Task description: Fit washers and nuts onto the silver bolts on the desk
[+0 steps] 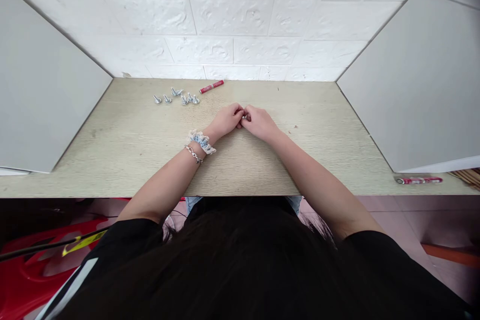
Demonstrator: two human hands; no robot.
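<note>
My left hand (228, 119) and my right hand (259, 121) meet fingertip to fingertip over the middle of the table (240, 170). Both are closed in a pinch. A tiny silvery bit shows between the fingers, but the rest of it is covered, so its kind cannot be told. Beyond my left hand, several metal bolts with washers stand or lie on the tabletop, among them one bolt (167, 99) at the left and another bolt (195, 100) at the right of the group. A scrunchie (201, 141) and a chain bracelet (194, 154) are on my left wrist.
A red tube-shaped pen or marker (211, 87) lies near the white brick-pattern wall (232, 20). Another red tube (419, 180) rests at the front right edge. Grey panels stand left (48, 85) and right (416, 80). A red plastic stool (30, 280) is below left.
</note>
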